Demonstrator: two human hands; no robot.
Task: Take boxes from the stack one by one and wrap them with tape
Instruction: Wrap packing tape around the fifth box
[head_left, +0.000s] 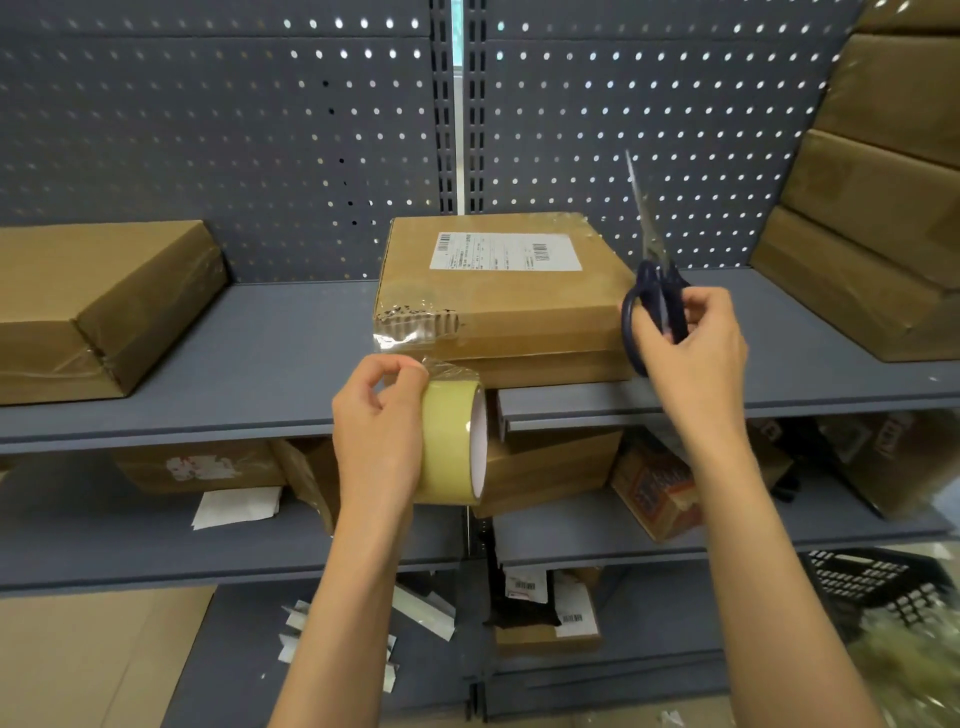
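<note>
While the left hand (376, 441) grips a roll of clear packing tape (451, 441), the right hand (693, 343) holds dark-handled scissors (652, 280), blades pointing up. Between them a labelled cardboard box (498, 296) rests on the grey shelf (260, 353); a stack of boxes (872, 208) stands at right.

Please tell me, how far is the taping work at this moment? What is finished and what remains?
Done, it seems: the box at the left already carries tape. In hand: the labelled box has tape on its front left corner; the left hand holds the tape roll, the right hand holds scissors pointing up, probably to cut. Left: the stack at the right; whether those are taped, I cannot tell.
</note>
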